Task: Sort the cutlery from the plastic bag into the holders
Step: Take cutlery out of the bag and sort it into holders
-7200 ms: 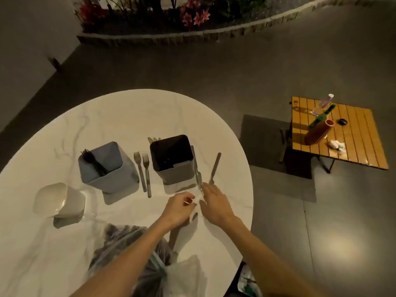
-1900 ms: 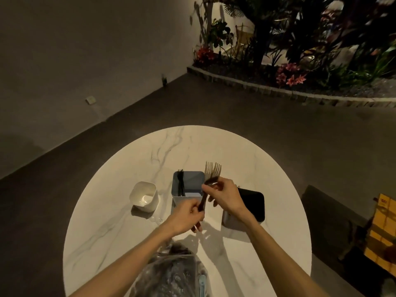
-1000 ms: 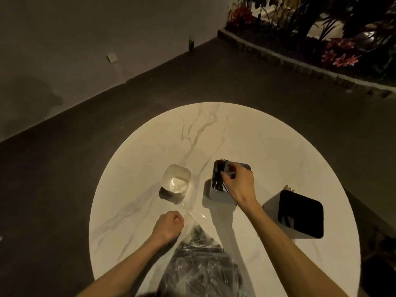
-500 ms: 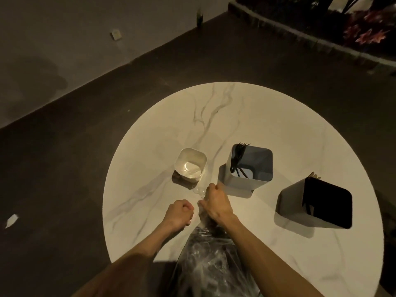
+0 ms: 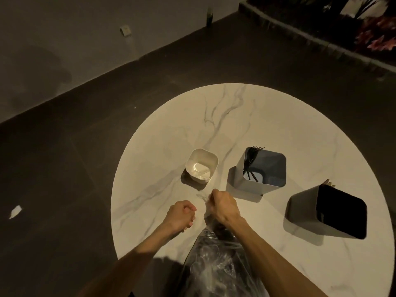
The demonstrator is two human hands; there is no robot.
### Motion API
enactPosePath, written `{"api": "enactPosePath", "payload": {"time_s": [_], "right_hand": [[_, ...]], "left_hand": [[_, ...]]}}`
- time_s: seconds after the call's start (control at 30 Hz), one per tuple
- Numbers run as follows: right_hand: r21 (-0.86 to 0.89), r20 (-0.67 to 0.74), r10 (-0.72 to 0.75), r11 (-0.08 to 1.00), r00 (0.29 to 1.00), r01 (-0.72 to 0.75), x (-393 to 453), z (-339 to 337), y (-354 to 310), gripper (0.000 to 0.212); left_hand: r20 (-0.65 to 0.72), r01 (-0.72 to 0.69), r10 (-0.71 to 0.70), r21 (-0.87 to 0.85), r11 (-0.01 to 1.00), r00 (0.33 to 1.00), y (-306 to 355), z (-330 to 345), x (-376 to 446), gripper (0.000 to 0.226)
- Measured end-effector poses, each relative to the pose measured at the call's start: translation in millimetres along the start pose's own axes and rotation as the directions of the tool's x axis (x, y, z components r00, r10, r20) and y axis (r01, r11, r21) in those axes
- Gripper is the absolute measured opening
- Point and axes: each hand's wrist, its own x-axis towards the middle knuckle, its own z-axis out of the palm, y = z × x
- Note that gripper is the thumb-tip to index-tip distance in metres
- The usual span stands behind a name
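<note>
A clear plastic bag (image 5: 216, 264) of cutlery lies at the near edge of the round marble table (image 5: 246, 116). My right hand (image 5: 222, 207) grips the bag's gathered top. Just left of it, my left hand (image 5: 182, 215) rests on the table with fingers curled, holding nothing that I can see. Three holders stand beyond the hands: a small white holder (image 5: 201, 165), a grey-blue holder (image 5: 263, 170) with dark forks (image 5: 252, 156) leaning in its left corner, and a dark holder (image 5: 334, 211) at the right, its inside too dark to read.
Dark floor surrounds the table. A stone-edged planter (image 5: 321, 41) with red flowers runs along the back right. A scrap of white paper (image 5: 15, 211) lies on the floor at left. A grey wall stands at the back left.
My right hand let go of the forks in the grey-blue holder and came back to the bag's top, which it now grips. My left hand stayed curled beside the bag.
</note>
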Motion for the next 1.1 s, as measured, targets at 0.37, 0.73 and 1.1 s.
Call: {"api": "enactPosePath", "payload": {"time_s": [0.37,0.73,1.1], "right_hand": [[0.334,-0.228,-0.219,0.898,0.949,0.288,1.7,-84.1,-51.9,0.014],[0.121,-0.144,-0.245,0.957,0.959,0.263,66.8,-100.9,-65.5,0.01],[-0.029,-0.084,-0.212,0.977,0.974,0.21,79.9,-80.1,-64.3,0.022]], "left_hand": [[-0.219,-0.317,0.257,-0.315,0.894,0.941,81.7,-45.6,-2.5,0.009],[-0.251,-0.497,0.527,0.176,0.85,0.812,123.1,-90.1,38.8,0.009],[-0.296,-0.335,0.517,0.494,0.802,0.803,95.8,-74.3,55.9,0.013]]}}
